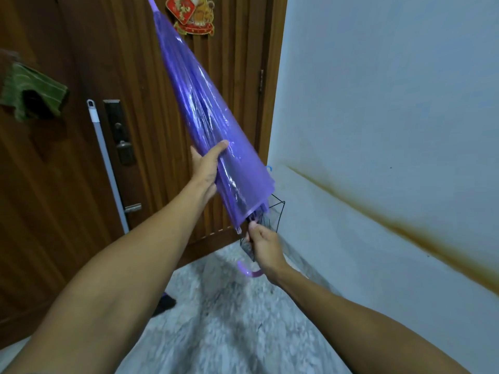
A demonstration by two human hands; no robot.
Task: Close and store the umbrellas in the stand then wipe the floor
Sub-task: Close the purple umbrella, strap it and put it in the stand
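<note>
Umbrella: a purple translucent umbrella is being held folded, tilted with its tip up toward the top left and its curved handle down near the floor; the canopy is gathered loosely around the shaft, its glossy folds fanning wider toward the lower end.

Left hand: the left hand is being pressed against the underside of the folded canopy, the thumb laid over the plastic and the fingers wrapped behind it, so the canopy is being clasped from the left.

Right hand: the right hand is being closed around the shaft just below the canopy's hem, the fingers curled tight together on it, the thumb pointing up toward the rib ends.

Stand: a black wire stand is being partly hidden behind the umbrella's lower end and the right hand; it is standing in the corner where the door meets the wall. The umbrella is being held above and in front of it, not in it.

Door: a brown wooden door is being faced, with a dark lock plate, a red decoration near the top and a green cloth at the left.

Pole: a pale pole is being leaned against the door, left of the lock.

Wall: a white wall is being crossed by a brown stain.

Floor: speckled grey floor is being seen between the forearms; a dark object is lying by the door, too blurred to tell.
</note>
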